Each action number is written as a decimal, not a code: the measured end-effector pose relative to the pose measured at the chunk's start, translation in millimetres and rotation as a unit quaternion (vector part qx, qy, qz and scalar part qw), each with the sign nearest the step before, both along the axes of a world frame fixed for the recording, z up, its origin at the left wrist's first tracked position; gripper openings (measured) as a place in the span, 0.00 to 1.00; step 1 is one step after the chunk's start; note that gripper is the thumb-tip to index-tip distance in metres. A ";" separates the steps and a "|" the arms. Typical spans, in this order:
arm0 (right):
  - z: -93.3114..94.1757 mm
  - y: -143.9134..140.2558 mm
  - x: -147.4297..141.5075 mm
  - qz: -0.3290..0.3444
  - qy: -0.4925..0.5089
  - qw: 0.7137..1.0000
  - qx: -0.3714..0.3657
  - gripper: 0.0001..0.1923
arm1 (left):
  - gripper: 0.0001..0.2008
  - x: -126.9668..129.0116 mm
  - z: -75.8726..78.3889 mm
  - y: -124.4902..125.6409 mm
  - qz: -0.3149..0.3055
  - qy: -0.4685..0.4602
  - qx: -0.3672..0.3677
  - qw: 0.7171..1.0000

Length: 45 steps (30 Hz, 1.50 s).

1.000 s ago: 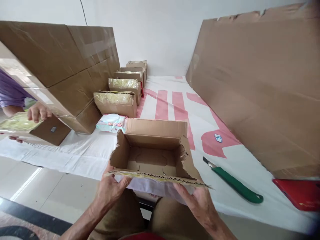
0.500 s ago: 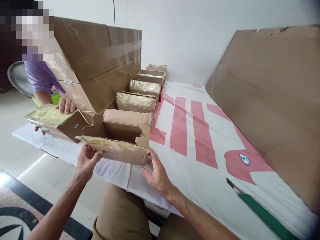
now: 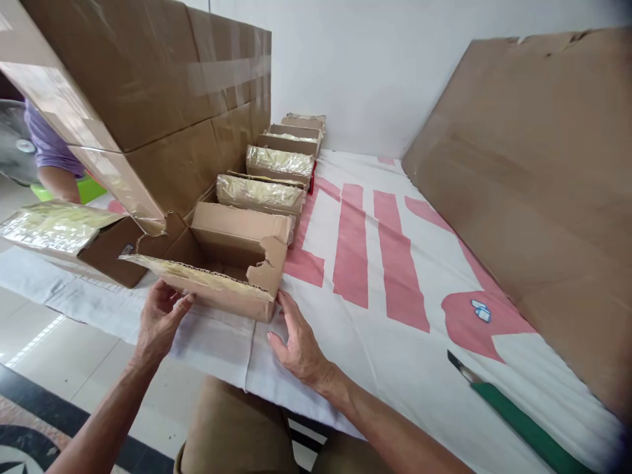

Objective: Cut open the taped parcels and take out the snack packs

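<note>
Head view showed, at the far left, a co-worker's purple sleeve [image 3: 47, 146] behind a taped carton [image 3: 74, 240]. Next came the left hand [image 3: 158, 321], fingers loosely curled and open, touching the near flap of the small open cardboard box [image 3: 232, 260] from below. That box sat on the white and red cloth [image 3: 375, 263], at the near end of a row of taped small boxes [image 3: 261, 192] beside the stacked large cartons [image 3: 148, 99]. It looked empty, so probably light; its torn corner and thin corrugated walls would likely buckle if squeezed, so the firmer side walls seemed the safest hold. The right hand [image 3: 296, 342] lay open, fingertips against the box's right near corner. Farther right lay a green-handled knife [image 3: 513, 418] and a leaning cardboard sheet [image 3: 533, 184].
</note>
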State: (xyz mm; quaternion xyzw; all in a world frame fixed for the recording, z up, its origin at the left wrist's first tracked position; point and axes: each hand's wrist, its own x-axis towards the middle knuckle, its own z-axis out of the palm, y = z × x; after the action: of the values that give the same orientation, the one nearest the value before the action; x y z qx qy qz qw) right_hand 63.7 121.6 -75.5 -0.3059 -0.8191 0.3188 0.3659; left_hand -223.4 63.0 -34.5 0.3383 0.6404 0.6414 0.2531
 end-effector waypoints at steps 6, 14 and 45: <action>1.6 -2.2 0.0 -0.020 0.029 0.999 -0.026 0.37 | 0.30 8.5 -17.8 -2.3 0.048 0.029 -0.035 0.998; 1.7 -3.4 2.9 -0.010 0.051 0.998 -0.028 0.34 | 0.34 24.6 -19.0 -1.4 0.080 0.028 -0.040 0.996; -2.0 5.4 2.1 0.011 0.046 0.997 -0.055 0.40 | 0.35 25.2 -20.6 10.3 0.078 0.073 -0.083 0.991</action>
State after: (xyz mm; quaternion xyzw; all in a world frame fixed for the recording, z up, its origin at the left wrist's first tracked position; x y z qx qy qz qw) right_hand 65.9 127.0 -77.5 -0.3013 -0.7861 0.3810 0.3822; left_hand -198.3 73.3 -55.1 0.3108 0.7324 0.5777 0.1824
